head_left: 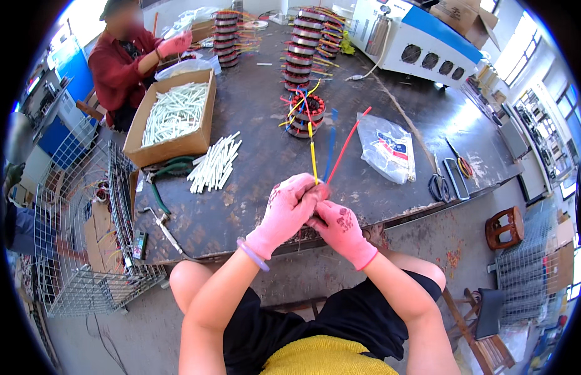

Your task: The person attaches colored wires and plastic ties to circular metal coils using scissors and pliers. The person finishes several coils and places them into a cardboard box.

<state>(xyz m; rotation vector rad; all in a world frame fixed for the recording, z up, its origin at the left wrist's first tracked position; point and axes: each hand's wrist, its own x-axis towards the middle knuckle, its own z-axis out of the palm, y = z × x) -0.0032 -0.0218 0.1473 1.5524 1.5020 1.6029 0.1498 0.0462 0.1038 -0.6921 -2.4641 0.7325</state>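
Observation:
My left hand (pixel 284 209) and my right hand (pixel 342 232), both in pink gloves, meet above the table's near edge. Their closed fingers grip the lower ends of a yellow wire (pixel 313 153), a blue wire (pixel 330 150) and a red wire (pixel 348 145). The wires fan upward from the fingertips; the gripped ends are hidden by the gloves. Beyond them sits a wound motor stator (pixel 298 128) with a red-and-black coil ring and coloured leads. To the left lies a loose pile of short white tubes (pixel 214 164).
A cardboard box (pixel 133 145) of white tubes stands left on the dark table (pixel 259 219). Stator stacks (pixel 303 47) rise at the back. On the right lie a plastic bag (pixel 377 153), scissors (pixel 438 187) and a phone (pixel 456 179). A co-worker (pixel 118 65) sits at the far left.

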